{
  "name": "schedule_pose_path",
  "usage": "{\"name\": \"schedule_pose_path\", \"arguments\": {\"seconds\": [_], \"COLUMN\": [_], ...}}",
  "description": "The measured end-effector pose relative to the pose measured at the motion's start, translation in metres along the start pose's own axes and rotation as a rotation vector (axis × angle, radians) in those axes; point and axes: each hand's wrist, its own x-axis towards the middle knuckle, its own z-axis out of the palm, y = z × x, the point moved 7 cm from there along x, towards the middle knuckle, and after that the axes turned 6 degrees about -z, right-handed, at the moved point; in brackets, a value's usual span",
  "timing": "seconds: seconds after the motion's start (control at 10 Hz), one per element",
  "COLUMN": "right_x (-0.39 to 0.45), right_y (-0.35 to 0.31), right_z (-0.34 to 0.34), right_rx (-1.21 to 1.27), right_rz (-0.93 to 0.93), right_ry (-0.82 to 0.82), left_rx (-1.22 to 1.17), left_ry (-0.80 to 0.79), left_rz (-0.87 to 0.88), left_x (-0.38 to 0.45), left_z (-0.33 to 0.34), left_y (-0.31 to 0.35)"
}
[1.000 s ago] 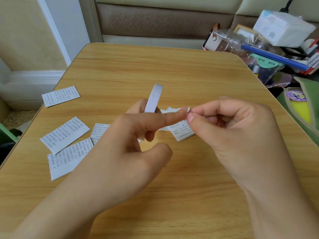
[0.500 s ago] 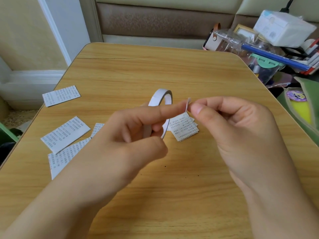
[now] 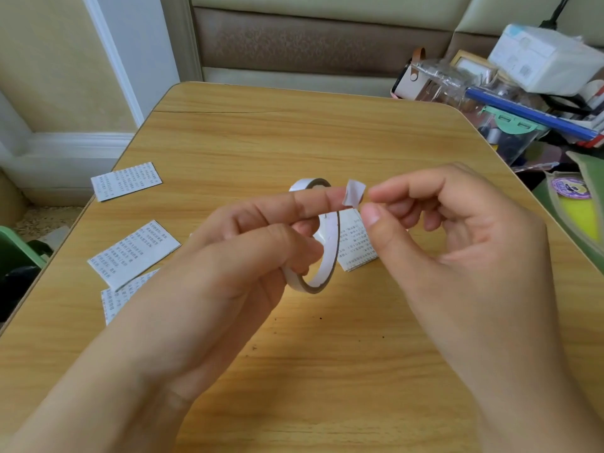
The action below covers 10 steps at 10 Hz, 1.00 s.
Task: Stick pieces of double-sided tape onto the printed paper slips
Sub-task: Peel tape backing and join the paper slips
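- We see bright, soft daylight, evenly spread.
- We note faint shadows under the hands [image 3: 228, 266] on the bench [image 3: 294, 132].
- Wide-angle bending curves the edges.
- Right-side clutter [image 3: 523, 93] appears slightly soft.

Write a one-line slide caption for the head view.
Left hand holds white tape roll; right hand reaches small torn tape piece.

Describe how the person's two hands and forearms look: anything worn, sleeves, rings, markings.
Both hands are bare: the left hand and the right hand wear no gloves, and no rings show on the visible fingers. The forearms are uncovered to the frame's edge, with no sleeves, watch or bracelet in view. Fingernails look short and unpainted. No markings are visible.
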Motion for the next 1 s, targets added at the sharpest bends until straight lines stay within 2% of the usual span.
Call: {"name": "schedule_pose_path", "arguments": {"seconds": [0.2, 0.4, 0.7, 1.0], "right_x": [-0.002, -0.004, -0.004, -0.005], "right_y": [0.004, 0.015, 0.019, 0.024], "right_z": [0.000, 0.001, 0.000, 0.001], "right_rx": [0.078, 0.240, 0.324, 0.402], "right_rz": [0.103, 0.246, 0.312, 0.369], "right_ry": [0.057, 0.097, 0.118, 0.141], "left_rx": [0.064, 0.342, 0.670, 0.844], "left_ry": [0.015, 0.048, 0.126, 0.143], "left_rz": [0.076, 0.221, 0.294, 0.385], "left_x": [-0.003, -0.008, -0.011, -0.015], "left_z": [-0.001, 0.004, 0.010, 0.018], "left_y": [0.001, 0.006, 0.007, 0.011]}}
